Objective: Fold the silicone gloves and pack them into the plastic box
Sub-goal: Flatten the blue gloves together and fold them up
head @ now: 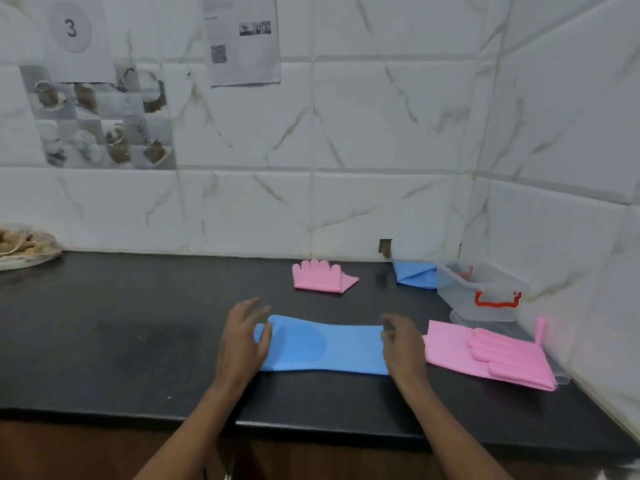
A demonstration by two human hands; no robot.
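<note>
A: Nearest item?
B: Blue glove (325,344), flat on the surface (121,341) between both hands. The left hand (244,337) rested loose fingers (254,306) on its end. The right hand (403,344) was at the cuff, grip unclear.
A: Risk?
B: Springy silicone would likely unfold once folded.
A: Beyond?
B: Pink glove (485,355) crowded the route to the plastic box (481,292). Folded pink glove (322,277) and folded blue glove (414,275) lay farther back.

a large "3" inside a pale grey circle stands on a white paper sheet (74,36) stuck to the tiled wall (381,133). a second printed sheet (242,39) beside it carries a qr code (219,54), small photos and text lines too blurred to read.
</note>
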